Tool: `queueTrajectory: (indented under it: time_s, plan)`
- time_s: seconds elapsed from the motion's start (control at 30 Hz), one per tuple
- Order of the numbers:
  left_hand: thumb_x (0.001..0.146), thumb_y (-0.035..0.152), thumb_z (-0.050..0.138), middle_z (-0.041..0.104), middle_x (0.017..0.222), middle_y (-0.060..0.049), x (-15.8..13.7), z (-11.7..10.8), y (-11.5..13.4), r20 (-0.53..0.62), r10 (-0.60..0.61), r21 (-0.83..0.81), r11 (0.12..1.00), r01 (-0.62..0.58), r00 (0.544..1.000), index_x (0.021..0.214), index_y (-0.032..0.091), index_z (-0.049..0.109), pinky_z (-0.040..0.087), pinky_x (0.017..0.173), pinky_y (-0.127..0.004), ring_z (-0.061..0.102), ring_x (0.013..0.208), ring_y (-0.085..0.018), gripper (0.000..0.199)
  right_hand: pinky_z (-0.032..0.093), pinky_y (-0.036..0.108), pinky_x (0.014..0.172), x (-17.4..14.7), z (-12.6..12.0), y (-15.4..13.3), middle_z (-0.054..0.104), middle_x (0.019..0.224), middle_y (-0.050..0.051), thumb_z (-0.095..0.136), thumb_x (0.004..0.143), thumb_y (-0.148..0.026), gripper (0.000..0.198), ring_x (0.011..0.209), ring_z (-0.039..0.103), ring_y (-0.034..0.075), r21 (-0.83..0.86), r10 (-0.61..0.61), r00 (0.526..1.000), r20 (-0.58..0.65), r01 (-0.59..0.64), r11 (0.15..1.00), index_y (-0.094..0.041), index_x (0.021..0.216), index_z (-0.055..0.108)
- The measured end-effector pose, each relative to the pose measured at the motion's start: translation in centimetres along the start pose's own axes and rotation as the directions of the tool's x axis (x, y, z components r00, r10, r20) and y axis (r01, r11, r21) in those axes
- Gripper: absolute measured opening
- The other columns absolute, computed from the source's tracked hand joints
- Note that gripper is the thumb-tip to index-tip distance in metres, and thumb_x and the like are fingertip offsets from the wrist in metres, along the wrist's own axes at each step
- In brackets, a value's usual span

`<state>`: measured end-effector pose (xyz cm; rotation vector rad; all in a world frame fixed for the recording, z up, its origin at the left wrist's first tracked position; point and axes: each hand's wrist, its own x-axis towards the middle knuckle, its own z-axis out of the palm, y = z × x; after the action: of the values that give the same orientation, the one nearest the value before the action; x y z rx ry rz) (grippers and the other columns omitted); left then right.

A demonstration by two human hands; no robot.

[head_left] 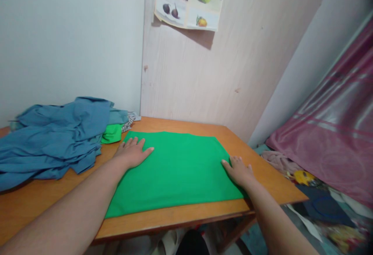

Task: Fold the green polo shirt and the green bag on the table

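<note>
Resting open, empty: both hands (132,155) (239,172) at side edges of green cloth (177,169), tabletop (276,185) beyond.

We see a green cloth (177,169) that looks thin, smooth and matt, with just a few soft ripples. The table (279,191) looks like smooth brown wood with a little shine. We can tell the blue pile (67,127) is cloth too, dull and very crumply. The fruit poster (201,10) looks like smooth paper. Behind it, we see a pale board (186,80) like wood, mostly flat, with small rough spots. The pink curtain (329,130) looks silky and glossy to us.
</note>
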<state>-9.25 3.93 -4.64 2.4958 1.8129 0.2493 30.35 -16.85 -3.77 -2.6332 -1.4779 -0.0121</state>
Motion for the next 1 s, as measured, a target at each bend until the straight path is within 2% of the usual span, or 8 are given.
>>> queueTrajectory:
  time_s: [0.07,0.17,0.27,0.37,0.57,0.7,0.83,1.0]
  plan:
    - [0.084,0.080,0.027,0.026,0.159,-0.018,0.1,0.1,-0.1,-0.001,0.007,-0.005,1.000,-0.007,1.000,0.153,0.017,0.033,0.017,0.115,-0.056,0.021,0.146,-0.037,0.094,0.011,0.060,0.117,-1.5,-0.2,-2.3,0.025,0.160,0.015,0.021,0.094,-0.069,0.082,0.149,0.014,0.031,0.037,-0.102,0.994,-0.041,0.103,0.994,-0.013,0.152,0.033]
    - [0.083,0.081,0.027,0.026,0.159,-0.017,0.2,0.2,-0.3,-0.003,0.009,-0.010,1.000,-0.009,1.000,0.153,0.017,0.033,0.017,0.114,-0.056,0.020,0.146,-0.038,0.095,0.011,0.049,0.120,-4.1,-0.4,-6.0,0.019,0.162,0.009,0.019,0.093,-0.071,0.083,0.150,0.008,0.026,0.107,-0.359,0.933,-0.028,0.360,0.927,-0.017,0.155,0.028]
    - [0.083,0.081,0.028,0.027,0.159,-0.017,0.2,0.1,-0.3,0.004,0.008,-0.006,1.000,-0.008,1.000,0.153,0.017,0.033,0.017,0.114,-0.057,0.020,0.146,-0.038,0.095,0.010,0.047,0.121,-5.6,-0.4,-7.6,0.022,0.161,0.008,0.018,0.093,-0.072,0.082,0.150,0.012,0.024,0.129,-0.444,0.895,0.038,0.436,0.891,-0.019,0.155,0.027]
    - [0.083,0.080,0.028,0.026,0.159,-0.017,0.1,-0.1,-0.2,0.016,0.006,0.005,1.000,-0.007,1.000,0.153,0.017,0.033,0.018,0.114,-0.056,0.020,0.146,-0.038,0.094,0.009,0.048,0.121,-5.7,-0.5,-6.3,0.024,0.160,0.007,0.017,0.093,-0.072,0.081,0.149,0.013,0.024,0.104,-0.398,0.915,0.059,0.391,0.914,-0.020,0.155,0.028]
    - [0.084,0.081,0.026,0.023,0.160,-0.017,-0.1,-0.4,0.0,0.026,0.007,0.011,1.000,-0.007,1.000,0.154,0.018,0.031,0.016,0.115,-0.056,0.019,0.147,-0.037,0.094,0.010,0.055,0.119,-4.2,0.1,-0.4,0.021,0.161,0.006,0.016,0.094,-0.069,0.079,0.150,0.013,0.025,0.007,-0.204,0.978,0.039,0.204,0.979,-0.019,0.155,0.025]
    - [0.084,0.079,0.028,0.025,0.159,-0.017,-0.3,-0.5,0.1,0.009,0.009,0.000,1.000,-0.009,1.000,0.153,0.017,0.033,0.019,0.114,-0.056,0.021,0.146,-0.038,0.093,0.010,0.064,0.116,-3.3,0.4,2.3,0.024,0.160,0.007,0.016,0.097,-0.061,0.072,0.149,0.015,0.029,-0.048,-0.081,0.996,0.048,0.084,0.995,-0.018,0.154,0.027]
    - [0.084,0.079,0.028,0.027,0.158,-0.017,-0.2,-0.4,0.1,-0.002,0.006,0.003,1.000,-0.006,1.000,0.152,0.017,0.034,0.019,0.114,-0.056,0.020,0.146,-0.038,0.092,0.006,0.065,0.115,-3.0,-0.2,2.1,0.028,0.159,0.012,0.017,0.098,-0.059,0.071,0.148,0.016,0.031,-0.075,-0.038,0.999,0.015,0.039,0.996,-0.015,0.152,0.033]
    - [0.084,0.080,0.026,0.028,0.158,-0.018,-0.2,-0.2,-0.1,-0.005,0.025,0.011,1.000,-0.025,1.000,0.152,0.016,0.034,0.020,0.113,-0.055,0.022,0.145,-0.038,0.094,0.011,0.052,0.119,-2.9,-0.2,-0.6,0.025,0.160,0.011,0.017,0.095,-0.068,0.081,0.149,0.012,0.028,0.007,-0.208,0.978,-0.017,0.208,0.978,-0.014,0.152,0.034]
